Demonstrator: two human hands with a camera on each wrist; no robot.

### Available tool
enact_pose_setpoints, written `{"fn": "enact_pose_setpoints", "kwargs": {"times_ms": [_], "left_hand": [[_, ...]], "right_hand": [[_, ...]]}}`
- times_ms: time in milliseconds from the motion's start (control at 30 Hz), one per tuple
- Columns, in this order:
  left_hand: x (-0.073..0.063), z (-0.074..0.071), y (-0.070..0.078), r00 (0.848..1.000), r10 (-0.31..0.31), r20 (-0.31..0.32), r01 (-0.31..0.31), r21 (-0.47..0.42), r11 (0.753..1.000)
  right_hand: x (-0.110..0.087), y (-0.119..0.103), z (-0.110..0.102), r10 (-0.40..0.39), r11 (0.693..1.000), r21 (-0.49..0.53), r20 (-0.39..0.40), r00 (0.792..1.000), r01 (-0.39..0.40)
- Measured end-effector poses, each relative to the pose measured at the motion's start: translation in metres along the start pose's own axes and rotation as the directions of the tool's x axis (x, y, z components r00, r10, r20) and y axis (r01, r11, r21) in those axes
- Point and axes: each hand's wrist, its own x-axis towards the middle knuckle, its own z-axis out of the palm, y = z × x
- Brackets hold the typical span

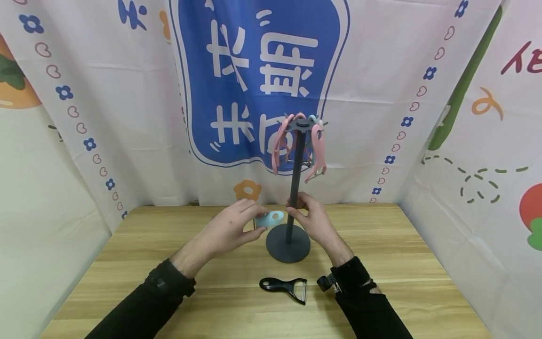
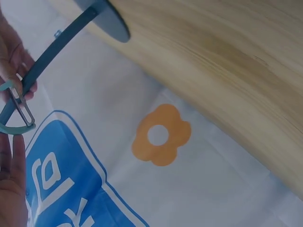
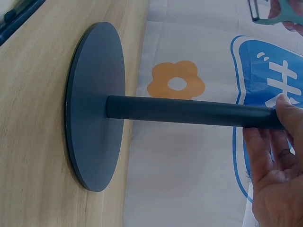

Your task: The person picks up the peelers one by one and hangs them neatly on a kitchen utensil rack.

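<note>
My left hand (image 1: 228, 228) pinches a light blue peeler (image 1: 265, 220) between fingers and thumb, just left of the stand's pole. In the left wrist view the peeler's metal blade (image 2: 21, 106) shows at the left edge. My right hand (image 1: 314, 219) grips the dark upright pole (image 3: 189, 111) of a utensil stand, above its round base (image 1: 288, 252). At the top of the pole, pink peelers (image 1: 318, 150) and a light blue one hang from the hook ring (image 1: 302, 124); some overlap each other.
A black peeler (image 1: 277, 284) lies on the wooden table (image 1: 372, 245) in front of the stand, between my forearms. Behind the table hangs a printed cloth (image 1: 148, 117) with a large blue patch, and more cloth covers both sides.
</note>
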Motion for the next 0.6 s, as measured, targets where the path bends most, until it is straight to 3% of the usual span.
{"fn": "enact_pose_setpoints", "kwargs": {"times_ms": [267, 600], "left_hand": [[0.006, -0.005, 0.007, 0.991, -0.104, -0.087, 0.1, -0.053, 0.994], [0.014, -0.011, 0.016, 0.958, -0.211, -0.194, 0.183, -0.149, 0.972]], "right_hand": [[0.0, -0.001, 0.001, 0.004, 1.0, 0.008, 0.004, 1.0, -0.004], [0.0, -0.001, 0.001, 0.012, 1.0, 0.008, 0.005, 1.0, -0.012]]}}
